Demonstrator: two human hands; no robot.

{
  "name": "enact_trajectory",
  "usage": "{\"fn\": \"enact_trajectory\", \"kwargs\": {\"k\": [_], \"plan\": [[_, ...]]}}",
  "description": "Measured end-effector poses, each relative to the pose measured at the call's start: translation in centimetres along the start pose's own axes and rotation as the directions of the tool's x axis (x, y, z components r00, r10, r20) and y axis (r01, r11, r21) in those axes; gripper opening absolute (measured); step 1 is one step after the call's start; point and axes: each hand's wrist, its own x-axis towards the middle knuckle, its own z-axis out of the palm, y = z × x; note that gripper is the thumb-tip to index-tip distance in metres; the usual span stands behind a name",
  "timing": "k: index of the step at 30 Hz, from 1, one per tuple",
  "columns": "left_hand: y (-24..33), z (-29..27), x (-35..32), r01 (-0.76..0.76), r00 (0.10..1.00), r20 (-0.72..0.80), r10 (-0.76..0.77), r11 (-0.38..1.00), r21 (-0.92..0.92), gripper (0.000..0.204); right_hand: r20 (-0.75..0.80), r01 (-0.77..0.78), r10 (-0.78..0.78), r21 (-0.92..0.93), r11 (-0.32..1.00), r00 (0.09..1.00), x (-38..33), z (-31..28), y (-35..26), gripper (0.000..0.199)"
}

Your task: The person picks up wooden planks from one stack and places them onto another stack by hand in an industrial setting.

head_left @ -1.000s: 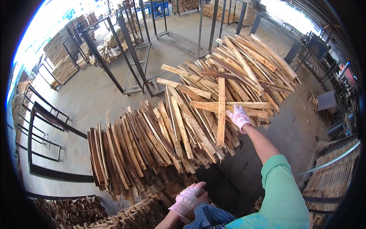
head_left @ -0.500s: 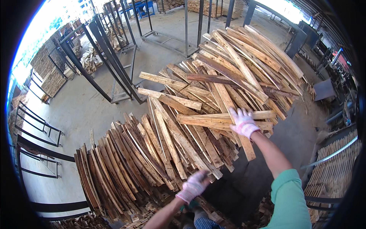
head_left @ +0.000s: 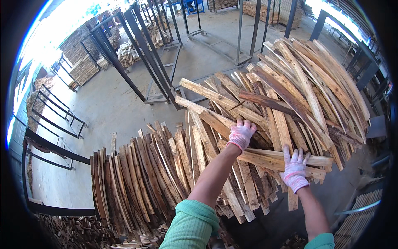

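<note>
Both my hands wear pale knit gloves with a pink tint. My left hand (head_left: 242, 135) is over the middle of the heap, its fingers bent down over a wooden plank (head_left: 215, 121); its fingertips are partly hidden. To the right, my right hand (head_left: 295, 169) lies with its fingers spread on a light plank (head_left: 265, 161) that runs crosswise over the others. Beneath and beyond both hands spreads a heap of rough planks (head_left: 306, 89), lying at many angles. A dark brown plank (head_left: 269, 101) crosses the heap farther off.
Left of my hands, a row of planks (head_left: 137, 178) leans side by side. Tall black metal frames (head_left: 145, 54) stand beyond the heap, and a low rack (head_left: 58, 112) is at far left. Stacked timber (head_left: 81, 54) lies in the back. Slatted wood (head_left: 360, 216) is at lower right.
My left hand has moved up and right from the near edge onto the middle of the heap. My right hand stays on the crosswise plank. The view has shifted.
</note>
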Motion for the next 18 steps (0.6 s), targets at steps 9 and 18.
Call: {"fn": "enact_trajectory", "kwargs": {"k": [9,18], "plan": [[-2.6,-7.6,-3.0,-0.070,0.998,0.003,0.070,0.998,-0.005,0.038,0.093,0.026,-0.028,0.018,0.999,0.995,0.1,-1.2,0.5,0.126],[5.5,-12.7,-19.6,0.343,0.743,-0.605,0.285,0.614,0.711,0.018,0.104,0.036,-0.031,-0.052,0.998,0.994,0.0,-1.3,1.4,0.124]]}}
